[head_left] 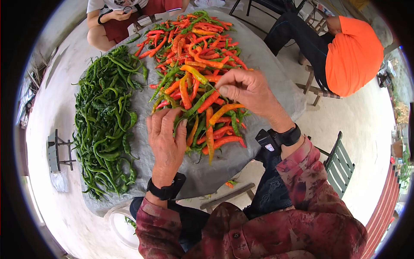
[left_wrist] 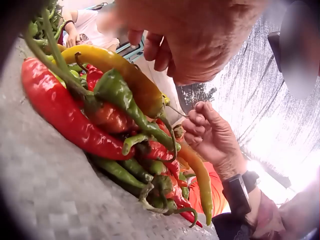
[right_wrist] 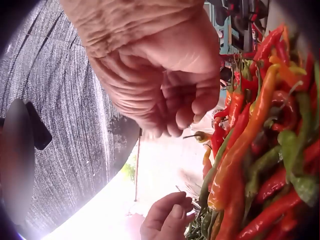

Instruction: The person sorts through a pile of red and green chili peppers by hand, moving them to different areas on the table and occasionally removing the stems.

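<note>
A long heap of red, orange and yellow chili peppers (head_left: 202,52), mixed with some green ones, covers the middle of the table. My right hand (head_left: 246,91) is over the heap's right side, thumb and fingertips together at the thin stem of a yellow chili pepper (head_left: 195,74). In the left wrist view that stem runs from the yellow chili pepper (left_wrist: 135,75) up to the right fingertips. At the heap's near left edge is my left hand (head_left: 166,136), fingers loosely bent beside a green chili pepper (head_left: 200,102). No chili pepper shows in its grasp.
A broad pile of green chili peppers (head_left: 108,125) lies on the left of the grey-covered table (head_left: 144,93). One person (head_left: 116,17) sits at the far side, another in an orange shirt (head_left: 353,56) at right. Below the near left edge stands a white tub (head_left: 118,226).
</note>
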